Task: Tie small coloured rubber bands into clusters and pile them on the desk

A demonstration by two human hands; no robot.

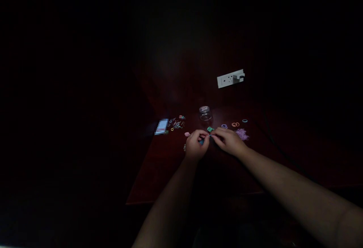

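Darkness is surrounding a reddish table [159, 172], on which a clear, apparently lidded jar [205, 117] is being faintly lit. On the jar's near side, a small pale-blue piece [210, 135] is being pinched between the fingertips of the left hand [197, 144] and the right hand [230, 141]; its exact form cannot be told. Just in front of the jar, a green cluster [210, 129] is lying. To the jar's right, a purple ring [224, 126], orange rings [235, 124], a blue ring [245, 121] and a loose purple heap [242, 134] are lying. To its left, a scatter of bands [177, 124] is lying, with a blurred bright rectangle [162, 126] farther out. Judging by the layout, the work is standing partway: some colours are lying grouped, the scatter is lying mixed, and no contents can be made out inside the jar.
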